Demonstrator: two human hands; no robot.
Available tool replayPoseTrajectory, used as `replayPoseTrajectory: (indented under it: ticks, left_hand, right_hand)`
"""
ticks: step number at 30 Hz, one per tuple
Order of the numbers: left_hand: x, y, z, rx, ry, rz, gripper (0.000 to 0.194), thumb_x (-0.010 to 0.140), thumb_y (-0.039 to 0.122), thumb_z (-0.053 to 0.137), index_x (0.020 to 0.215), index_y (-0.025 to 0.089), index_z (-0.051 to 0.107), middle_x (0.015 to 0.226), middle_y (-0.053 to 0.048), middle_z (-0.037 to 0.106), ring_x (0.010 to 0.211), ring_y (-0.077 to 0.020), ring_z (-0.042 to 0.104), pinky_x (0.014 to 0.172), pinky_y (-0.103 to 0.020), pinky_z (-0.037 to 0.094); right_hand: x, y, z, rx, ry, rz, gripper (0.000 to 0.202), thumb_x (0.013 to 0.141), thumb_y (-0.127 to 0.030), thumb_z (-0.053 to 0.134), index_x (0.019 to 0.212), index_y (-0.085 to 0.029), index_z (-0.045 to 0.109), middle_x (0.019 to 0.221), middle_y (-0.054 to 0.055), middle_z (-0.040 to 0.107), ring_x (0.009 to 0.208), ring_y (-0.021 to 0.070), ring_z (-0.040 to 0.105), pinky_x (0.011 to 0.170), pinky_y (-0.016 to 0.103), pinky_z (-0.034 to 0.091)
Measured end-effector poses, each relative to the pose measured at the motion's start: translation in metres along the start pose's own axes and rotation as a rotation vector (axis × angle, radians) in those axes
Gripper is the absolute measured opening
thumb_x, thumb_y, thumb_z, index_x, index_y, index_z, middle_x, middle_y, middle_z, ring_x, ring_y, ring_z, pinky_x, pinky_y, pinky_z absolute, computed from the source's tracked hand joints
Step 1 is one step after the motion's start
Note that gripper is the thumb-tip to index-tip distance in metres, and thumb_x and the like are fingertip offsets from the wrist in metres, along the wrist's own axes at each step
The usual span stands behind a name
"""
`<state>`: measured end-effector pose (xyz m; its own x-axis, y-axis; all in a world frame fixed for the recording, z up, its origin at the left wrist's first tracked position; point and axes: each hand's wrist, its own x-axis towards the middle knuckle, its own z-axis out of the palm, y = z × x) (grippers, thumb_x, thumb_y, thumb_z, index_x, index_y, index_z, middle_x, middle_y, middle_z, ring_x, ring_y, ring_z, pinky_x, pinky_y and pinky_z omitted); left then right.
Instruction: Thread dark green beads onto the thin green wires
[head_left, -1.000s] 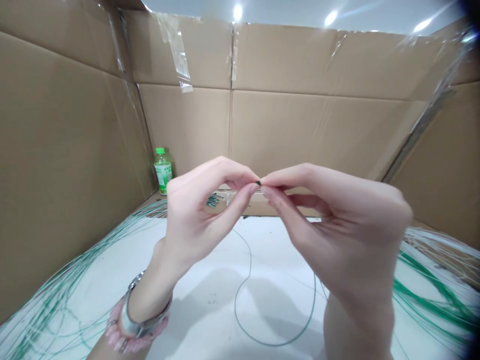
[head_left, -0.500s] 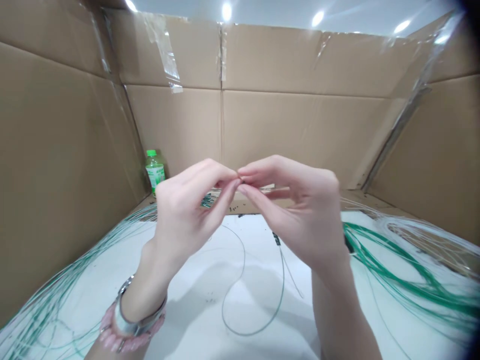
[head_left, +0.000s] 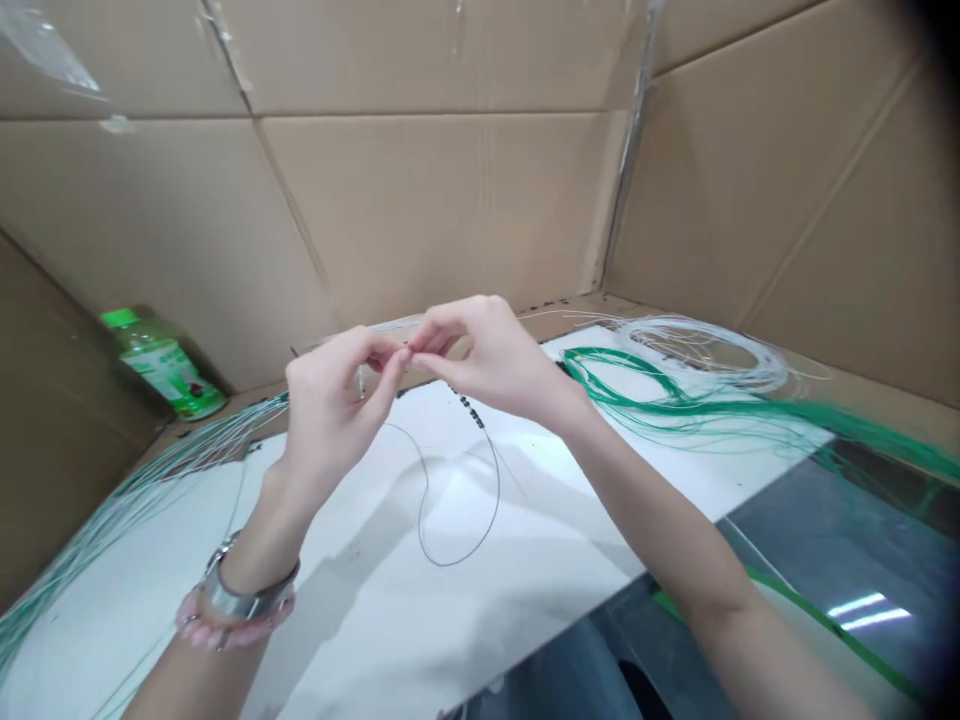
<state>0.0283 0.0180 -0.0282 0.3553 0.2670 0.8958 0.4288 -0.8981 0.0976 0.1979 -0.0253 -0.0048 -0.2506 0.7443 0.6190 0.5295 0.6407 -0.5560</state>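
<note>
My left hand (head_left: 341,395) and my right hand (head_left: 484,350) meet fingertip to fingertip above the white table surface. Both are closed in a pinch. Whatever sits between the fingertips is too small and too covered to make out. Just below my right hand hangs a row of small dark beads (head_left: 471,410) on a thin green-grey cord (head_left: 450,564). From the beads the cord drops in a wide loop, then rises towards my left hand, where its end is hidden. A short loose tail sticks out beside the beads.
Bundled green cords (head_left: 630,385) and a coil of white cords (head_left: 720,345) lie at the right. More green strands (head_left: 150,490) run along the left edge. A green-capped bottle (head_left: 165,370) stands in the back left corner. Cardboard walls (head_left: 450,200) enclose the white board (head_left: 562,540).
The view has swung right and tilted down, bringing the table's right front edge and the floor into sight. My hands remain pinched together, and the beaded cord still hangs below.
</note>
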Motion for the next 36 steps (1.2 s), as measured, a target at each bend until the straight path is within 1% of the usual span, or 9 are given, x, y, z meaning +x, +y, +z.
replayPoseTrajectory:
  ticks: [3,8,11,14,19,23,27,31,36]
  left_hand:
    - [-0.007,0.003,0.023,-0.07,-0.122,-0.106,0.012,0.08,0.023,0.06,0.07,0.017,0.059,0.064,0.001,0.064,0.056,-0.0106,0.056,0.054,-0.022,0.043]
    - [-0.023,-0.017,0.076,-0.288,-0.356,-0.394,0.021,0.086,0.032,0.052,0.079,0.015,0.063,0.078,-0.005,0.068,0.071,-0.016,0.062,0.065,-0.026,0.049]
    - [-0.036,-0.027,0.113,-0.205,-0.479,-0.401,0.024,0.089,0.03,0.047,0.083,0.013,0.064,0.081,-0.008,0.068,0.073,-0.0178,0.063,0.062,-0.027,0.05]
    - [-0.049,-0.034,0.143,-0.093,-0.665,-0.344,0.018,0.089,0.026,0.051,0.09,0.013,0.063,0.089,-0.008,0.067,0.079,-0.0153,0.062,0.074,-0.03,0.052]
    - [-0.057,-0.037,0.179,0.04,-0.866,-0.288,0.026,0.09,0.031,0.051,0.109,0.015,0.058,0.111,-0.008,0.06,0.094,-0.0184,0.06,0.081,-0.038,0.052]
    - [-0.052,-0.027,0.194,0.008,-0.904,-0.302,0.028,0.089,0.032,0.052,0.11,0.015,0.057,0.113,-0.008,0.059,0.098,-0.0206,0.059,0.083,-0.04,0.051]
    - [-0.048,-0.018,0.199,-0.074,-0.871,-0.345,0.026,0.09,0.031,0.051,0.11,0.017,0.058,0.113,-0.007,0.059,0.096,-0.0195,0.059,0.082,-0.037,0.052]
    - [-0.043,-0.011,0.197,-0.148,-0.852,-0.353,0.028,0.09,0.031,0.051,0.112,0.016,0.057,0.113,-0.008,0.059,0.096,-0.0196,0.059,0.082,-0.038,0.052]
    - [-0.035,-0.005,0.186,-0.205,-0.871,-0.308,0.026,0.09,0.032,0.051,0.109,0.017,0.059,0.113,-0.007,0.059,0.098,-0.0205,0.059,0.083,-0.037,0.052]
  right_hand:
    - [-0.013,0.025,-0.002,0.06,0.013,0.12,0.011,0.076,-0.016,0.058,0.073,-0.014,0.068,0.069,0.001,0.068,0.065,0.0103,0.062,0.063,0.022,0.047]
    - [-0.037,0.078,0.002,0.166,0.092,0.247,0.011,0.075,-0.022,0.059,0.071,-0.014,0.066,0.072,0.002,0.068,0.07,0.0113,0.062,0.061,0.02,0.046]
    - [-0.049,0.102,0.006,0.29,0.155,0.32,0.014,0.074,-0.025,0.059,0.071,-0.012,0.064,0.072,0.005,0.067,0.07,0.0132,0.062,0.057,0.021,0.047]
    - [-0.057,0.118,0.012,0.451,0.186,0.366,0.016,0.072,-0.026,0.058,0.07,-0.011,0.061,0.068,0.006,0.064,0.064,0.0139,0.059,0.053,0.023,0.048]
    - [-0.063,0.129,0.02,0.678,0.229,0.397,0.017,0.069,-0.031,0.06,0.067,-0.014,0.059,0.066,0.004,0.061,0.063,0.0135,0.058,0.052,0.023,0.048]
    - [-0.062,0.127,0.016,0.74,0.268,0.456,0.019,0.065,-0.034,0.062,0.068,-0.015,0.059,0.066,0.002,0.059,0.066,0.0134,0.058,0.055,0.023,0.049]
    - [-0.062,0.122,0.01,0.758,0.29,0.517,0.023,0.064,-0.037,0.062,0.07,-0.014,0.06,0.066,0.001,0.059,0.067,0.0129,0.057,0.06,0.024,0.05]
    - [-0.062,0.118,0.008,0.777,0.315,0.532,0.023,0.063,-0.036,0.063,0.069,-0.014,0.06,0.066,0.001,0.058,0.069,0.0122,0.057,0.063,0.023,0.049]
    - [-0.064,0.116,0.008,0.8,0.333,0.524,0.022,0.063,-0.036,0.066,0.067,-0.015,0.06,0.064,0.0,0.058,0.065,0.0115,0.057,0.061,0.023,0.048]
